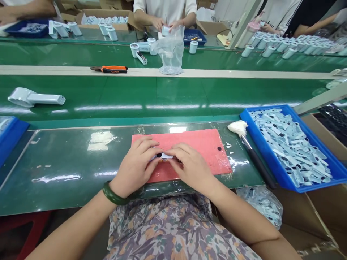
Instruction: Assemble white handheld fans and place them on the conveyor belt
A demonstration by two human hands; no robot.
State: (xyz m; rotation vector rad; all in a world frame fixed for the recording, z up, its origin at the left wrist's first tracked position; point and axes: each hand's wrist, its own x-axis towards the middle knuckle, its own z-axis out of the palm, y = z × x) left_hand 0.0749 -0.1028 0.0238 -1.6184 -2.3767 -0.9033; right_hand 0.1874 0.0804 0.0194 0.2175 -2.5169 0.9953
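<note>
Between my two hands is a small pale-blue plastic piece with a black round spot, held just over a red mat. The fingers of my left hand pinch its left end, while my right hand grips the right end. My fingertips cover much of the piece. A small black disc lies on the mat's right part. Farther right, a blue tray is heaped with similar pale-blue plastic pieces, several bearing black spots.
Left of that tray lies a black-handled tool with a white wrapped head. Orange-handled pliers rest on the beige strip. A white handheld device lies on the green belt. Across the line, a co-worker handles a part behind a plastic bag.
</note>
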